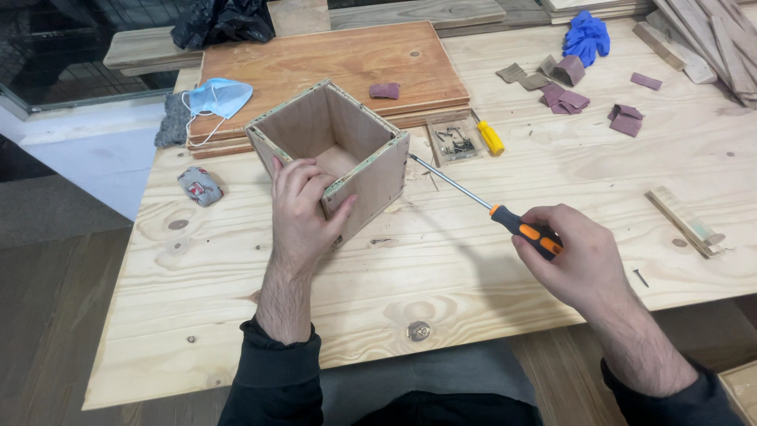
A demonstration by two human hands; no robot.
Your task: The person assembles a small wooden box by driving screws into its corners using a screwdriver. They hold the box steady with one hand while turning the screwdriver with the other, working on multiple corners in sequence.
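An open-topped plywood box [371, 170] stands on the pale wooden table [489, 260], turned corner-on to me. My left hand [303, 209] grips its near left wall, fingers curled over the rim. My right hand [579, 256] holds a long screwdriver by its orange and black handle [527, 229]. The steel shaft [449, 181] runs up and left, and its tip touches the box's right edge near the top corner.
Behind the box lies a stack of brown boards [315, 59] with a blue face mask [219, 96]. A small tray of screws [455, 143] and a yellow-handled screwdriver [490, 136] sit right of the box. Sandpaper scraps [564, 95], blue gloves [587, 35] and wood strips [686, 222] are further right.
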